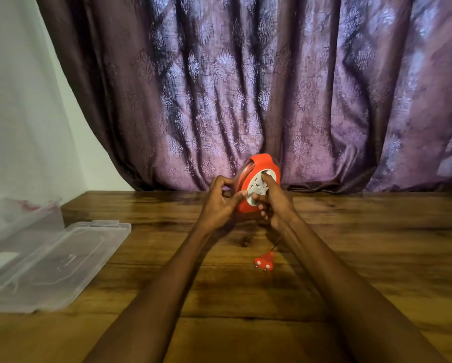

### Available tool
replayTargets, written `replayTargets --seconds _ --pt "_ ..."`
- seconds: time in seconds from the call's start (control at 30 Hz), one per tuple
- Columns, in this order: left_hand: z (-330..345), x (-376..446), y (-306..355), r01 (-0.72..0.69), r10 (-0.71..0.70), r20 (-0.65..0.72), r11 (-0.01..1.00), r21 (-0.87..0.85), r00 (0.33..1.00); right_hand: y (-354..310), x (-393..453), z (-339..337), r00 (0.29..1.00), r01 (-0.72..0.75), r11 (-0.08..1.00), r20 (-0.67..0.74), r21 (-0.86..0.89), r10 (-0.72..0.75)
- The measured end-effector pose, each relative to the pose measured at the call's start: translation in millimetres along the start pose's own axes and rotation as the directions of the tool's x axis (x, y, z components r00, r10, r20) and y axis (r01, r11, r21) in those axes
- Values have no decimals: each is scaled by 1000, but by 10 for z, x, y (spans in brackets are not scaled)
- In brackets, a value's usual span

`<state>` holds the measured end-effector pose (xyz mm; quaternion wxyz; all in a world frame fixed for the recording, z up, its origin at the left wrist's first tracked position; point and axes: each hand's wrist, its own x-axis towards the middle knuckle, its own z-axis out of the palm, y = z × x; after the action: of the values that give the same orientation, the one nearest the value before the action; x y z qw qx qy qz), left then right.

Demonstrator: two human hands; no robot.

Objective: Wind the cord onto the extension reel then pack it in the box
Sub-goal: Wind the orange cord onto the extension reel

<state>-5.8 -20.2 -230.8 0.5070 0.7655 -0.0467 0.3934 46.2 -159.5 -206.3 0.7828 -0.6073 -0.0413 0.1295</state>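
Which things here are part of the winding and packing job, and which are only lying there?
Job: reel, held by left hand and right hand; cord; plug; clear box; lid.
Lying about: curtain; wooden table.

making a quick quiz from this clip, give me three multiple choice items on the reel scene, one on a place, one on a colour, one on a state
1. Where does the plug lie?
A. on the wooden table, nearer the camera than the reel
B. inside the clear box
C. on the lid

2. What colour is the reel's outer body?
A. blue
B. red-orange
C. black

3. How is the clear box at the left?
A. closed, with the lid on it
B. open, its lid lying beside it on the table
C. stacked on the reel

Answers:
1 A: the plug rests on bare wood below the left hand and right hand.
2 B: the casing around the white socket face is red-orange.
3 B: the lid lies flat next to the box.
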Motion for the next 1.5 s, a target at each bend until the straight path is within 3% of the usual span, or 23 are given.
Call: replayTargets --seconds 0.13,0.2,0.27,0.33,0.4,0.47,0.53,0.7,0.8,0.87,0.93,1.0,1.07,1.1,1.13,1.2,1.27,1.37,1.4,1.43,1.5 --pt "-42 47 2 36 -36 -126 999 0 991 -24 42 -82 986 164 980 -2 -111 -165" --pt "-97 69 -1 102 -114 -186 992 -73 976 -10 74 -85 950 307 888 56 -342 -307" --pt "-173 99 2 159 -192 -215 974 -161 958 21 90 -98 885 398 648 85 -650 -457" --pt "-254 129 17 191 -230 -222 964 -184 947 50 56 -113 746 515 368 194 -774 -637" --pt "-319 156 33 211 -247 -201 960 -184 948 66 44 -136 504 680 3 464 -733 -729" --pt "-378 168 64 232 -263 -158 955 -186 952 51 48 -165 335 735 -283 693 -616 -639" --pt "-429 171 78 271 -295 -120 945 -181 948 30 41 -168 317 701 -419 779 -577 -541" --pt "-404 155 54 309 -314 -29 944 -120 949 41 4 -160 406 558 -579 804 -595 -434" --pt "-333 141 48 284 -290 -40 952 -110 956 75 24 -180 444 526 -547 759 -651 -476" --pt "-301 126 42 249 -254 -65 965 -79 965 104 -2 -162 519 542 -387 659 -746 -544" --pt "-250 103 63 202 -203 -73 979 -26 976 96 -19 -105 667 519 -51 442 -853 -600" --pt "-156 60 107 145 -145 -58 989 -4 988 94 -22 -42 832 433 390 195 -813 -519" --pt "-45 14 146 83 -81 -43 996 46 996 60 -19 10 937 313 821 14 -477 -349" --pt "2 -4 159 59 -56 -37 995 81 998 51 -12 23 976 194 947 -43 -256 -212" --pt "49 -21 163 45 -41 -36 994 101 998 39 -2 21 993 91 990 -66 -110 -99" --pt "98 -35 155 38 -31 -59 993 113 998 37 43 6 997 19 999 -77 -30 -21" --pt "81 -23 143 52 -42 -104 994 100 994 44 76 -32 995 63 997 -71 -54 -67" --pt "-57 27 85 148 -140 -174 988 36 975 51 112 -104 978 205 946 6 -251 -210" --pt "-116 51 57 193 -192 -194 981 -14 962 67 127 -132 953 294 873 44 -390 -301" --pt "-173 73 21 229 -238 -205 971 -66 950 86 143 -166 903 395 730 88 -558 -421" --pt "-239 118 -39 275 -297 -207 953 -131 932 115 151 -244 724 565 317 274 -762 -633"
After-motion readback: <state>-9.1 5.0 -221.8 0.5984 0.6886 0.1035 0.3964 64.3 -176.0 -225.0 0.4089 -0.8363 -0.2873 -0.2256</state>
